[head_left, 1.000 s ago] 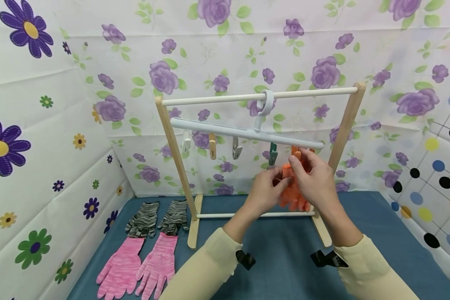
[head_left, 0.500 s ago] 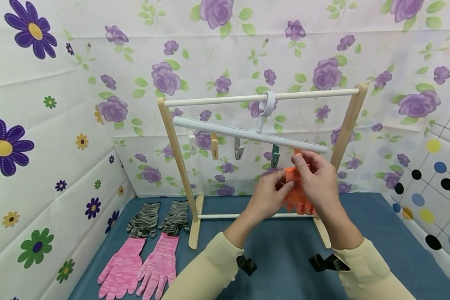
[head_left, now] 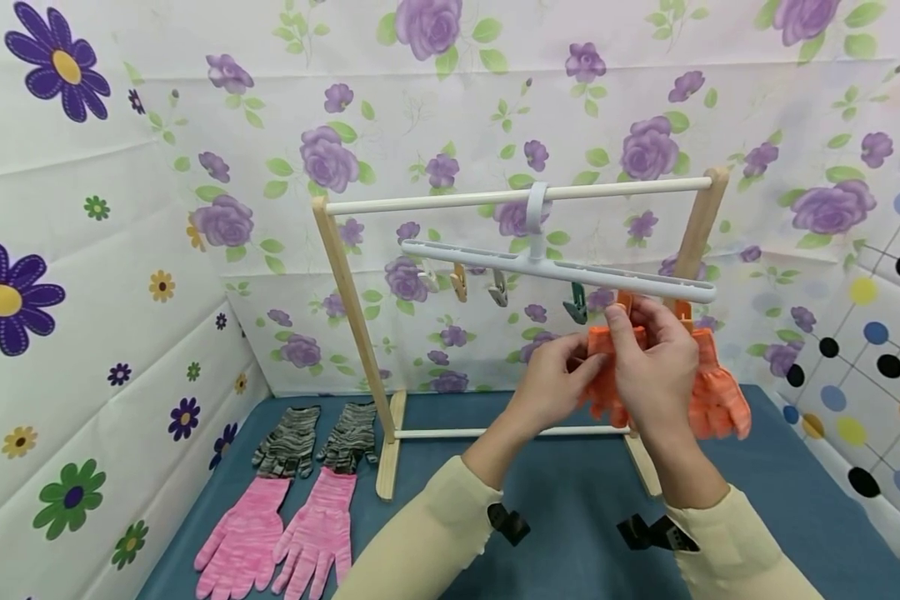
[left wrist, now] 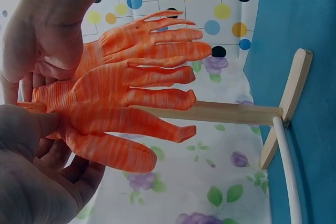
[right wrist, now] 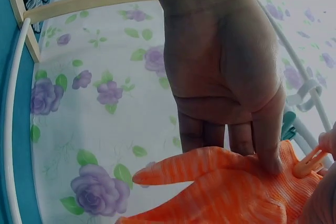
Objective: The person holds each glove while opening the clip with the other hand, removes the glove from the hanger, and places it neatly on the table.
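Observation:
An orange knit glove (head_left: 606, 396) hangs fingers-down from its cuff. My left hand (head_left: 555, 383) pinches that cuff between thumb and fingers. My right hand (head_left: 656, 371) pinches an orange clothespin (head_left: 625, 302) under the hanger; in the right wrist view the clothespin (right wrist: 308, 165) overlaps the cuff. A second orange glove (head_left: 720, 396) hangs just right of my right hand, below another orange clothespin (head_left: 682, 312). The grey-white hanger (head_left: 558, 268) tilts down to the right on the rack's top bar (head_left: 435, 201).
Green (head_left: 576, 304), grey (head_left: 498, 288), yellow (head_left: 459, 283) and white (head_left: 428, 279) clothespins hang along the hanger. Pink gloves (head_left: 243, 533) and grey-black gloves (head_left: 288, 437) lie on the blue table (head_left: 540, 550) at left. The wooden rack post (head_left: 352, 312) stands left of my hands.
The hanger has swung round and shifted right, and its clothespins moved with it. Both hands have moved slightly right with the held glove. The second orange glove now shows beyond my right hand.

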`<state>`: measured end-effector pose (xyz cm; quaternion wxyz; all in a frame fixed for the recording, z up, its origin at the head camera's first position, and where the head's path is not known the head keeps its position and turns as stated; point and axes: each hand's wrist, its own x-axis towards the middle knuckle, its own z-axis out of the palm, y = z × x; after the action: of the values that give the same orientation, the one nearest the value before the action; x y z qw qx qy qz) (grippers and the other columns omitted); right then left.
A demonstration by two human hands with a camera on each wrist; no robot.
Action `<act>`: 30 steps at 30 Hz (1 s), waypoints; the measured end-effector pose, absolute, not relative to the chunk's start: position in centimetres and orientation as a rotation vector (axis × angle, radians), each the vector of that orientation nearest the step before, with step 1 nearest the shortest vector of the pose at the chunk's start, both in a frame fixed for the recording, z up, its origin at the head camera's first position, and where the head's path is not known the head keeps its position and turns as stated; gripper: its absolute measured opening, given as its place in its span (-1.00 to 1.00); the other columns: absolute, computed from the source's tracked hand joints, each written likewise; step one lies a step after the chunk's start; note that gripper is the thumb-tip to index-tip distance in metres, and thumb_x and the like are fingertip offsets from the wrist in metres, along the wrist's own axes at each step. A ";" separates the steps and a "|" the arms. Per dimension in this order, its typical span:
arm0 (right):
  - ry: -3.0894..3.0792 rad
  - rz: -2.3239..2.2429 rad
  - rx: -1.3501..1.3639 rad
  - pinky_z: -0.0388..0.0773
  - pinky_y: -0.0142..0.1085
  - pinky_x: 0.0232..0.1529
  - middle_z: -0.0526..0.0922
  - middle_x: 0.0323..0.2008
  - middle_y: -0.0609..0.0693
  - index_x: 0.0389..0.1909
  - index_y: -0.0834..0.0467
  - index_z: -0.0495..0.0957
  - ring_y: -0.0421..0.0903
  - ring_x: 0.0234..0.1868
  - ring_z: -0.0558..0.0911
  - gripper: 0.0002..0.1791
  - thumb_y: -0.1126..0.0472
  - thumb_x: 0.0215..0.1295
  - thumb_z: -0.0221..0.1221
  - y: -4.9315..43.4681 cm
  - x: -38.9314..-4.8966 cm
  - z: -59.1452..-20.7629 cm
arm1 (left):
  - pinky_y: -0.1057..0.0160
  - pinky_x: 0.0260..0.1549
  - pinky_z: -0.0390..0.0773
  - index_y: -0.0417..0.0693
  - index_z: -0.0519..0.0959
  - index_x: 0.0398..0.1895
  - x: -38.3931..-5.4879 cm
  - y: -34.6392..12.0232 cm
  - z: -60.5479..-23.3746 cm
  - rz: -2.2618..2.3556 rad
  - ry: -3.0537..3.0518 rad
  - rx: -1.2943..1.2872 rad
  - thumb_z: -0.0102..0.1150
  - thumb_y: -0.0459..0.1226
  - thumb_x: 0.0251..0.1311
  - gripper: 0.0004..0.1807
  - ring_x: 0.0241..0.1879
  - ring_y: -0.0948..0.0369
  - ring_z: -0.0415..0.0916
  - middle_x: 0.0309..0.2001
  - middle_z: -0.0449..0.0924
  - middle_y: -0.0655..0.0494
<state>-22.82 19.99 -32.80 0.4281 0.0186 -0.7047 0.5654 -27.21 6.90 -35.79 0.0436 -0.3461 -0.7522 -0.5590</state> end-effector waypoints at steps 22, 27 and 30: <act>-1.746 1.532 0.102 0.63 -0.48 -0.19 0.80 -0.07 0.06 0.20 0.23 0.70 -0.13 -0.14 0.73 -0.61 0.09 0.52 0.32 20.5 -23.4 -33.5 | 0.36 -0.35 0.62 -0.11 0.69 0.10 -27.8 6.5 -36.3 -1.715 -2.319 -1.001 0.18 -0.16 0.59 -0.74 -0.33 0.30 0.60 -0.23 0.67 0.25; -1.731 1.546 0.133 0.65 -0.45 -0.14 0.81 -0.05 0.07 0.19 0.23 0.71 -0.09 -0.12 0.74 -0.61 0.07 0.51 0.33 20.7 -23.6 -33.6 | 0.36 -0.36 0.61 -0.11 0.69 0.11 -28.0 6.4 -36.4 -1.709 -2.329 -0.993 0.18 -0.15 0.59 -0.73 -0.33 0.30 0.60 -0.22 0.67 0.26; -1.715 1.566 0.152 0.66 -0.42 -0.04 0.81 -0.04 0.10 0.19 0.22 0.71 -0.08 -0.06 0.76 -0.61 0.07 0.51 0.33 20.7 -23.7 -33.6 | 0.36 -0.35 0.61 -0.12 0.69 0.11 -28.1 6.4 -36.5 -1.699 -2.328 -0.990 0.19 -0.15 0.59 -0.73 -0.33 0.31 0.59 -0.22 0.68 0.26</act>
<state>-23.74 20.71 -33.62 0.3959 0.0601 -0.6765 0.6181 -28.05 6.36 -36.50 0.0473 -0.3246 -0.7630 -0.5570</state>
